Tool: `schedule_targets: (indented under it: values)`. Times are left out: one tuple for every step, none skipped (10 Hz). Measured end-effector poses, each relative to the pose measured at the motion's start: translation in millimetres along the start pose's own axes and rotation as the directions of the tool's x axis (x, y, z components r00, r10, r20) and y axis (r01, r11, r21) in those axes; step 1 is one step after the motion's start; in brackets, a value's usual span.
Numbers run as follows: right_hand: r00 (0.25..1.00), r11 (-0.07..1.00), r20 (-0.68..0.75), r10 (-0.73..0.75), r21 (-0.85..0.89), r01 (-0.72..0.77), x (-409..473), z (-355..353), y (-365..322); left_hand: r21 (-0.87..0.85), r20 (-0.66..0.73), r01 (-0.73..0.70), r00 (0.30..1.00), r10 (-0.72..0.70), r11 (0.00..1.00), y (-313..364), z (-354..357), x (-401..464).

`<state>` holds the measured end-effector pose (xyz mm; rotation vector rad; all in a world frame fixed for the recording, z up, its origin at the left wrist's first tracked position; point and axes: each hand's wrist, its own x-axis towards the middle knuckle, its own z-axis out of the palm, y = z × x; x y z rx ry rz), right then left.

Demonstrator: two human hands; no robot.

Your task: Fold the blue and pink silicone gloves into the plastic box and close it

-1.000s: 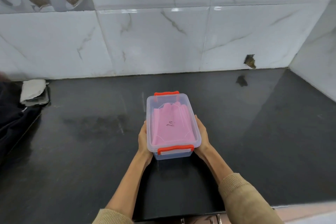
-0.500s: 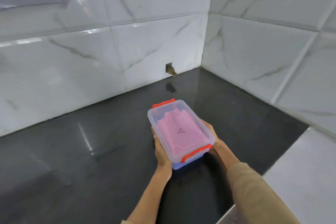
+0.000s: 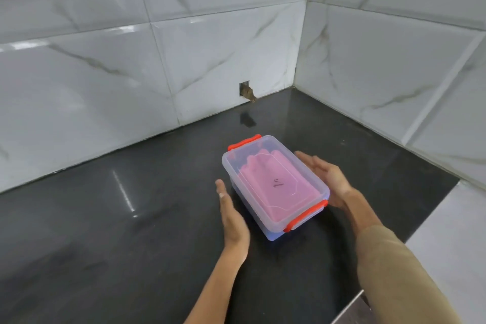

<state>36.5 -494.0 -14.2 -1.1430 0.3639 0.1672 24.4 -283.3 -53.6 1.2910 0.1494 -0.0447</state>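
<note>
Broadly, from largest down: marble-tiled wall [image 3: 210, 55], across the top of the frame, with a small chipped hole [image 3: 246, 92] low at centre. Black counter [image 3: 118, 231], filling the lower half. Plastic box [image 3: 274, 184], just right of centre on the counter, lid on, red clips [image 3: 305, 216] at both ends, pink glove [image 3: 273, 185] showing through. Right hand [image 3: 327, 179], fingers straight and together, beside the box's right wall. Left hand [image 3: 231, 214], fingers straight, just clear of its left wall.
</note>
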Motion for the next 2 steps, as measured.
schedule_targets:
  values:
    - [0.969, 0.971, -0.124, -0.215, -0.132, 0.199, -12.5, 5.9, -27.2, 0.122, -0.179, -0.188, 0.962, 0.208, 0.975, 32.4, -44.5, 13.6]
    - [0.891, 0.867, -0.136, -0.433, -0.334, 0.370, -24.4, 38.0, -48.6, 0.321, -0.285, -0.309, 0.870, 0.402, 0.895, 76.9, -88.6, 17.7]
